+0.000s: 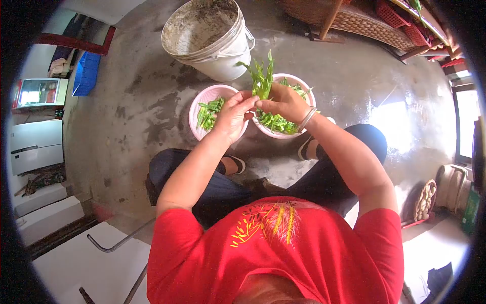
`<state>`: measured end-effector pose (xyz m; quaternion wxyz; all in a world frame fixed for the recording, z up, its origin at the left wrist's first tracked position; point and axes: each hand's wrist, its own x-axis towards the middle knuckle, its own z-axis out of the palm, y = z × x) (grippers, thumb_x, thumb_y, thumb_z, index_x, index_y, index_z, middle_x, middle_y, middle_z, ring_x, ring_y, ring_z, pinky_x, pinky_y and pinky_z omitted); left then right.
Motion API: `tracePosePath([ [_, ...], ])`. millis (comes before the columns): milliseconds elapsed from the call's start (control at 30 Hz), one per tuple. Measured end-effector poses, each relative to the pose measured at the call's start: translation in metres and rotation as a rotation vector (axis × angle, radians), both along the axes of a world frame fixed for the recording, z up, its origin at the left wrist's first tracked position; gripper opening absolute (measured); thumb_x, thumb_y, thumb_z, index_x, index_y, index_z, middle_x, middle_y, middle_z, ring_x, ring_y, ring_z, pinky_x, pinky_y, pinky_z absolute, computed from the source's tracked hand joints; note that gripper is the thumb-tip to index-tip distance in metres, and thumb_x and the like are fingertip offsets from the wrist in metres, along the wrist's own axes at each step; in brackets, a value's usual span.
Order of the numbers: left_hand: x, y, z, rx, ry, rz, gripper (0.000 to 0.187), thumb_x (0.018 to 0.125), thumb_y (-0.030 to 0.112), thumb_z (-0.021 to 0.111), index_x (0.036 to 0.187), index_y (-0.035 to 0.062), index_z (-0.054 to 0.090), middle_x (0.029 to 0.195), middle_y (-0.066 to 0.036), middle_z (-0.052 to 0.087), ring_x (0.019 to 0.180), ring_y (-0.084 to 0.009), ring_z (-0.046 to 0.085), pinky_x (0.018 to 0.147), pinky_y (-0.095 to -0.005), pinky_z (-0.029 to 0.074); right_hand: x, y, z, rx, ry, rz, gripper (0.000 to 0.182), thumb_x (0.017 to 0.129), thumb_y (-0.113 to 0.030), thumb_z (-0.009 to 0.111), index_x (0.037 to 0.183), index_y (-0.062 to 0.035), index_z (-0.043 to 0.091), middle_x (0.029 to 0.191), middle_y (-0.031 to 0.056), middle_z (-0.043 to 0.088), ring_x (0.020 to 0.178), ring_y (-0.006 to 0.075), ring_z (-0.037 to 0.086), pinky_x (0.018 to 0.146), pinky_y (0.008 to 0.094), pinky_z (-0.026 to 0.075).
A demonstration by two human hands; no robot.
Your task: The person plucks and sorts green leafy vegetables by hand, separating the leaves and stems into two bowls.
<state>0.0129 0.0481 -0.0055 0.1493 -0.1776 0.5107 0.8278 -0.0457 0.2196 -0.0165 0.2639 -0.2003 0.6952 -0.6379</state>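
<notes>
A small bunch of leafy greens [261,81] stands up between my hands, its leaves pointing away from me. My right hand [287,104], with a bracelet at the wrist, is closed around the lower part of the bunch. My left hand [234,115] meets it there, thumb and fingertips pinched at the stems; whatever lies between those fingertips is too small to make out. Below the left hand is a pink basket [195,119] with some greens [207,114] in it. Under the right hand sits a second pink basket [310,91], holding more greens [277,123].
A dirty white bucket [223,63] stands just beyond the baskets on the wet concrete floor [136,111]. Wicker furniture [364,28] with red baskets [392,15] is at the far right. A blue crate [86,73] is at the left. My knees flank the baskets.
</notes>
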Motion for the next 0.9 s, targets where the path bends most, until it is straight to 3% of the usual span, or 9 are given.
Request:
tracePosePath([
  [167, -0.002, 0.002, 0.002, 0.006, 0.021, 0.034, 0.012, 0.086, 0.014, 0.058, 0.098, 0.0093, 0.058, 0.087, 0.001, 0.059, 0.076, -0.0083, 0.055, 0.07, -0.0219, 0.044, -0.003, 0.004, 0.007, -0.094, -0.224, 0.023, 0.031, 0.082, -0.02, 0.065, 0.104, -0.0009, 0.058, 0.087, 0.0069, 0.063, 0.077, 0.0136, 0.06, 0.064, 0.027, 0.049],
  [267, -0.002, -0.008, -0.003, 0.133, 0.017, 0.059, 0.013, 0.087, 0.014, 0.057, 0.098, 0.0073, 0.058, 0.089, -0.002, 0.06, 0.077, -0.0101, 0.056, 0.072, -0.0243, 0.046, -0.006, 0.006, 0.014, -0.172, -0.371, 0.05, 0.026, 0.087, -0.016, 0.057, 0.109, -0.0018, 0.055, 0.09, 0.0063, 0.061, 0.08, 0.0129, 0.058, 0.067, 0.0266, 0.048],
  [367, -0.004, -0.016, -0.009, 0.138, 0.015, 0.123, 0.012, 0.086, 0.013, 0.058, 0.097, 0.0098, 0.058, 0.088, -0.001, 0.061, 0.078, -0.0111, 0.058, 0.073, -0.025, 0.045, -0.013, 0.007, 0.002, -0.227, -0.451, 0.016, 0.026, 0.088, -0.013, 0.053, 0.112, -0.0018, 0.053, 0.093, 0.0061, 0.06, 0.08, 0.0137, 0.059, 0.068, 0.0269, 0.049],
  [667, 0.002, -0.012, -0.004, 0.053, -0.012, -0.085, 0.017, 0.086, 0.016, 0.058, 0.102, 0.0091, 0.057, 0.091, 0.001, 0.061, 0.08, -0.0079, 0.057, 0.071, -0.0233, 0.044, -0.005, 0.002, 0.004, -0.112, -0.238, 0.173, 0.032, 0.088, -0.013, 0.052, 0.117, -0.0006, 0.046, 0.091, 0.0071, 0.06, 0.076, 0.0131, 0.06, 0.064, 0.0251, 0.049],
  [900, 0.004, -0.006, 0.006, -0.051, 0.04, 0.013, 0.02, 0.085, 0.015, 0.06, 0.104, 0.0087, 0.057, 0.095, 0.001, 0.061, 0.08, -0.0069, 0.057, 0.068, -0.021, 0.045, 0.0, 0.0, 0.007, 0.007, -0.131, 0.074, 0.042, 0.083, -0.02, 0.064, 0.112, 0.0043, 0.047, 0.089, 0.0101, 0.063, 0.072, 0.0126, 0.06, 0.061, 0.0249, 0.049],
])
